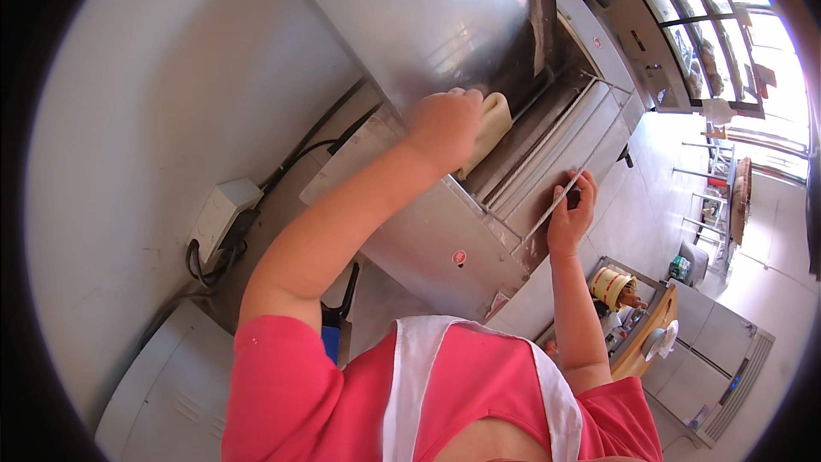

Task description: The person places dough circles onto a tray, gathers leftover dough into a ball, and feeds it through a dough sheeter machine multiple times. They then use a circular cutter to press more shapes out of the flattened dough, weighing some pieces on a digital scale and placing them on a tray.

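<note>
A folded slab of pale dough (490, 131) stands on the inner metal surface of a stainless steel machine (442, 231), likely a dough sheeter. My left hand (449, 120) is closed at the dough's upper left edge; its fingertips are partly hidden. Along the machine's near right side runs a wire guard (571, 187) of thin metal rods. The thumb and fingers of my right hand (573, 215) are curled around its outer rod. Behind my left hand rises a broad, sloping steel panel (417, 19).
Cables and a white electrical box (224, 208) lie by the wall at left. To the right are a wooden board (648, 340), a yellowish tub (612, 287) with utensils, and a steel cabinet (699, 346). A glass-fronted cabinet (699, 25) stands at upper right.
</note>
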A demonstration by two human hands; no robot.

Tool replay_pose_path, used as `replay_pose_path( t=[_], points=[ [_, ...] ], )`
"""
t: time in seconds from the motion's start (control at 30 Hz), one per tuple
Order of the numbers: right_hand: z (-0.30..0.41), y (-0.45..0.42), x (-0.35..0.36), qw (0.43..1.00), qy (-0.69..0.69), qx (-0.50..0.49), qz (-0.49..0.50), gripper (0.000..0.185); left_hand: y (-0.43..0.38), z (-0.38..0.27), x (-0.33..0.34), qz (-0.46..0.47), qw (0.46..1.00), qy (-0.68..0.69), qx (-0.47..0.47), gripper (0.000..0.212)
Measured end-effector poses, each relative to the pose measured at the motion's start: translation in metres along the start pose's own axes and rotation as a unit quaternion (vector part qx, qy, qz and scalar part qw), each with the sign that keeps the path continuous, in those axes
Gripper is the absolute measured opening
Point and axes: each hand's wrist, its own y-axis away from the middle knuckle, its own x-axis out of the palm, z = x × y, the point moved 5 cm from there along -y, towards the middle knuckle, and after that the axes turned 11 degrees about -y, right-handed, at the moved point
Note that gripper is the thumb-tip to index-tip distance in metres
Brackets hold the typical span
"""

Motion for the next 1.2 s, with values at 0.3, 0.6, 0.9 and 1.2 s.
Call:
replay_pose_path(
  t=[0.3, 0.6, 0.9, 1.2],
  points=[
    [-0.008, 0.005, -0.011, 0.997, -0.063, 0.027, -0.043, 0.027, 0.123, -0.004, -0.045, -0.102, 0.990, 0.083, 0.053, 0.020],
    [-0.101, 0.059, -0.020, 0.870, -0.349, 0.264, -0.226, 0.020, 0.130, -0.005, -0.053, -0.093, 0.993, -0.037, 0.059, 0.021],
    [-0.347, 0.237, 0.037, 0.787, -0.017, 0.616, -0.026, 0.028, 0.129, -0.003, -0.057, -0.066, 0.983, -0.162, 0.049, 0.023],
    [-0.309, 0.190, 0.104, 0.800, -0.079, 0.582, -0.128, 0.038, 0.133, 0.016, -0.076, -0.009, 0.966, -0.254, 0.033, 0.028]
  ],
)
